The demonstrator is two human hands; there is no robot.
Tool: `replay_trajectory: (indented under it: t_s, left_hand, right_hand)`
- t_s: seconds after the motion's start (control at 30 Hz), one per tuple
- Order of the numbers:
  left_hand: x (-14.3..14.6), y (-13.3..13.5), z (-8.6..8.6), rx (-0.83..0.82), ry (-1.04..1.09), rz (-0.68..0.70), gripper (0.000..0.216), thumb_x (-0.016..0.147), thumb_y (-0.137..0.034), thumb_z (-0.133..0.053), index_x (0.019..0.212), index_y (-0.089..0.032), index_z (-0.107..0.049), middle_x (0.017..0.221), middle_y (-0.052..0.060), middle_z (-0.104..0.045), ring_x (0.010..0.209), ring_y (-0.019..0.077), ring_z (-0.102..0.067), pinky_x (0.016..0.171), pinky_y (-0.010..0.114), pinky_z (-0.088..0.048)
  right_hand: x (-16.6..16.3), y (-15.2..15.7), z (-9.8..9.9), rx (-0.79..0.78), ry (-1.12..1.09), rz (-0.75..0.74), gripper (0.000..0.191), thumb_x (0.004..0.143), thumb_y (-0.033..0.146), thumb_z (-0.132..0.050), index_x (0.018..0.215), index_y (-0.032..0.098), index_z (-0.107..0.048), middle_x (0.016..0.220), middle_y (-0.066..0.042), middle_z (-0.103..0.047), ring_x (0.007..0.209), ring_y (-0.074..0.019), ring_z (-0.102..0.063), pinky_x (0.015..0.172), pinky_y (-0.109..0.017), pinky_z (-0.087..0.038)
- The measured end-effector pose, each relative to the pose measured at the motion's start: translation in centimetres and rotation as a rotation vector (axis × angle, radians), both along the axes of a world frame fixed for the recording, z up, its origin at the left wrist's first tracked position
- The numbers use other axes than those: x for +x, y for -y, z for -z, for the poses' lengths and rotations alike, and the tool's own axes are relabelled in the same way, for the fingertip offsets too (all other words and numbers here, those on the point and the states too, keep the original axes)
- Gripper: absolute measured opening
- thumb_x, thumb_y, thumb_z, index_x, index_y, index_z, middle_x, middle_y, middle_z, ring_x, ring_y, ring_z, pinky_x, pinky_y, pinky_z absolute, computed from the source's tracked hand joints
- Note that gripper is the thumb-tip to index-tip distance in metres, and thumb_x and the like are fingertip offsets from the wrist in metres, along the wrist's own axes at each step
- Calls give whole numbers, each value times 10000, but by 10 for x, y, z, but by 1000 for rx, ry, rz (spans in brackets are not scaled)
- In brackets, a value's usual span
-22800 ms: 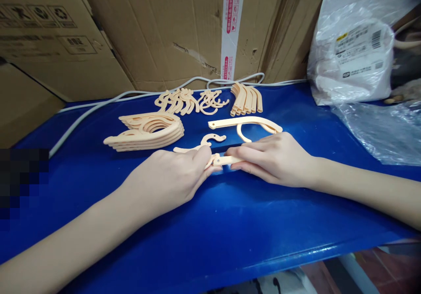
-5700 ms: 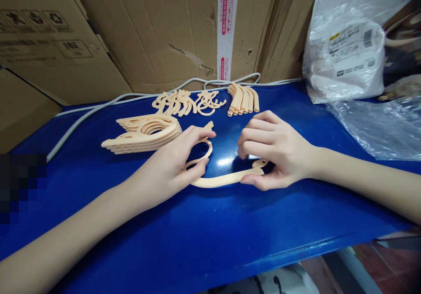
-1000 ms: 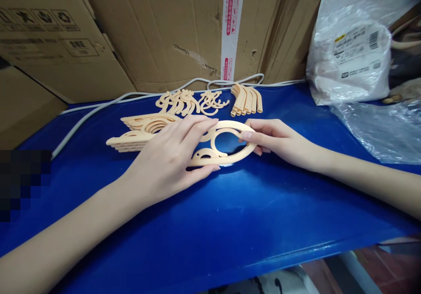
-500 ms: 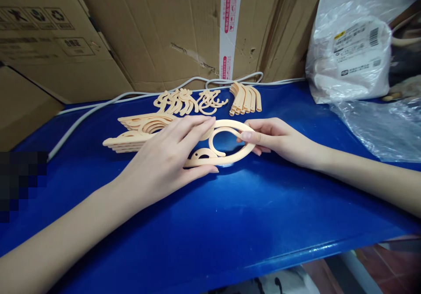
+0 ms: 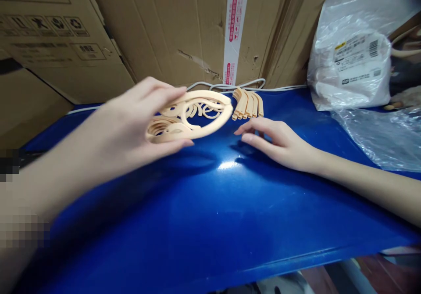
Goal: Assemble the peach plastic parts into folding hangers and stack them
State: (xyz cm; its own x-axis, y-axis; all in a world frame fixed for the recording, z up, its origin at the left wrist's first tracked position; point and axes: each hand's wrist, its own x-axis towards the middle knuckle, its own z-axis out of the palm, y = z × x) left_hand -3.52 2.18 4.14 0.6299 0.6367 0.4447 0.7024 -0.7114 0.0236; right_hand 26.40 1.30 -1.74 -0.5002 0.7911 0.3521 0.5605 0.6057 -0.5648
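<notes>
A beige plastic folding hanger (image 5: pixel 210 130), folded into a pointed oval with its hook curled inside, is raised above the blue table. My left hand (image 5: pixel 141 114) is closed on its left end, thumb along the lower edge and fingers over the top. Behind it, partly hidden, lies a stack of similar beige hangers (image 5: pixel 158 126). My right hand (image 5: pixel 276 145) hovers low over the table, empty, with thumb and fingers slightly bent and apart. Just beyond its fingertips sits a row of curved beige hanger arms (image 5: pixel 249 104). Loose beige hooks (image 5: pixel 212 109) show through the raised hanger.
Cardboard boxes (image 5: pixel 158 30) stand along the back of the blue table (image 5: pixel 204 224). A white cable (image 5: pixel 279 89) runs along their base. To the right are a labelled plastic bag (image 5: pixel 351 66) and a clear plastic sheet (image 5: pixel 371 131).
My left hand has lifted the hanger up and to the left. My right hand has let go of the hanger's right end and stays near the same place.
</notes>
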Motion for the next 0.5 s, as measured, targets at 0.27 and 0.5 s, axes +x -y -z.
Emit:
replay_trajectory:
  t_s: [0.27,0.5]
  left_hand:
    - [-68,-43,-8,-294,-20,-275,979,644,-827,-655,1414,-234,-535,1281,43,-680,1115,343,-649,991,609,-454]
    - [-81,-53,-6,-434,-24,-258,972,623,-800,-717,1373,-199,-574,1290,84,-695,1118,325,-660,994,607,-481]
  right_hand:
    - [-2,2,7,172,391,-145,553,978,552,-503,1396,195,-559,1474,-159,-529,1327,-309,-514,1094,-530,-397]
    - [-2,2,7,183,388,-149,530,983,532,-504,1381,190,-576,1462,-170,-537,1310,-318,-528,1077,-553,-415]
